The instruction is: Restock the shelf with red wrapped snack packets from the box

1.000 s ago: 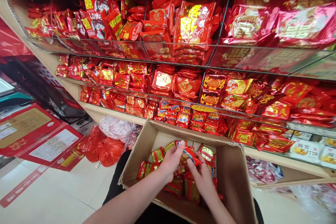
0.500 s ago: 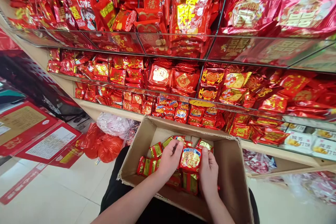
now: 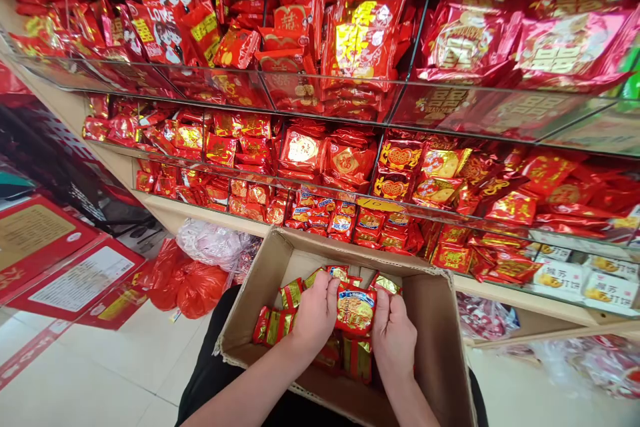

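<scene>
Between my two hands is a red snack packet [image 3: 355, 309] with a gold and blue label, its printed face turned up toward me. My left hand [image 3: 317, 311] pinches its left edge, and my right hand [image 3: 395, 328] grips the right edge. The packet is above an open cardboard box [image 3: 434, 340] that rests on my lap. Inside the box lie several more red and gold packets, among them one packet [image 3: 273, 325] at the left and another packet [image 3: 357, 358] below my hands. My hands and the held packet hide part of the box's contents.
In front stands a shelf [image 3: 320, 93] with tiers of red packets behind clear panels. White cartons [image 3: 557, 278] sit low at the right. Red plastic bags [image 3: 200, 287] lie on the floor at the left, beside red boxes [image 3: 83, 277]. Bagged goods [image 3: 487, 317] lie under the shelf.
Both hands keep hold of the packet, which now tips slightly and shows more of its face. The whole view has shifted a little; the shelf appears slightly lower at the right.
</scene>
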`<state>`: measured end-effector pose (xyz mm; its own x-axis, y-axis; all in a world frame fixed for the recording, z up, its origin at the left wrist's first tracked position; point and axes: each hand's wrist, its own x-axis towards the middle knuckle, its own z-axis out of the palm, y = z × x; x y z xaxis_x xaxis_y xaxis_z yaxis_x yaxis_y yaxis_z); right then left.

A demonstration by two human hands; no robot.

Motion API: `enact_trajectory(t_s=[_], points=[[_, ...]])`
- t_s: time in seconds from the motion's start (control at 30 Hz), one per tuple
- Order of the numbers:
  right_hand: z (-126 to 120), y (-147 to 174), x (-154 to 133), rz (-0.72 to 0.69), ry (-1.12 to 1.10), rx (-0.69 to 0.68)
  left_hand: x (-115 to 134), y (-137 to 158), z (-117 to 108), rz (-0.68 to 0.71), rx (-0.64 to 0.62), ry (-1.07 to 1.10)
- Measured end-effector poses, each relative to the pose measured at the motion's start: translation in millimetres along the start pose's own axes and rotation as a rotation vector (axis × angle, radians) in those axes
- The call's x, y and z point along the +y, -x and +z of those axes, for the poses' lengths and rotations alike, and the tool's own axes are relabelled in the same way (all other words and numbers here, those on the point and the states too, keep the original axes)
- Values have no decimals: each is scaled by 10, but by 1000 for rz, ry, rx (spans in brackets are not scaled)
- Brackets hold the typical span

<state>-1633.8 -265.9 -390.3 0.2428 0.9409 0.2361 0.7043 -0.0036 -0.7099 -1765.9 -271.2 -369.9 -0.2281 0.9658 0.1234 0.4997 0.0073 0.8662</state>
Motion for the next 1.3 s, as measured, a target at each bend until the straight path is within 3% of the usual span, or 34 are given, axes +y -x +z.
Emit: enact_trajectory(t_s=[0.17, 0.33, 0.43, 0.53, 0.67, 0.8, 0.9, 0.97, 1.03, 1.1, 1.17, 1.23, 1.3], points=[[-131, -32, -82, 92, -252, -33, 110, -44, -88, -33, -16, 140], [-142, 3, -188, 424, -851, -230, 196, -2, -83, -108, -22, 338], [-108, 9, -208, 519, -971, -271, 144, 46, -9, -215, -17, 537], [-103, -20, -125, 369, -787, -241, 22, 59, 17, -200, -8, 489], [-159, -78, 62, -18, -372, -320, -63, 39, -129, -32, -65, 180], [-215, -117, 81, -262, -225, -492, 58, 32, -292, 135, -467, 115], [-252, -128, 20, -306, -235, -523, 140, 50, -273, 70, -662, 118], [-272, -116, 7, -225, -357, -402, 154, 68, -201, 16, -636, 195], [-274, -76, 22, -105, -554, -305, 158, 86, -111, -48, -521, 416], [-244, -4, 39, -4, -713, -361, 170, 98, -27, -172, -358, 713], [-197, 83, 38, 108, -798, -505, 193, 102, 31, -312, -248, 936], [-172, 145, 16, 202, -836, -590, 208, 93, 49, -394, -228, 1021], [-210, 129, -3, 223, -818, -580, 191, 71, 27, -414, -229, 986]])
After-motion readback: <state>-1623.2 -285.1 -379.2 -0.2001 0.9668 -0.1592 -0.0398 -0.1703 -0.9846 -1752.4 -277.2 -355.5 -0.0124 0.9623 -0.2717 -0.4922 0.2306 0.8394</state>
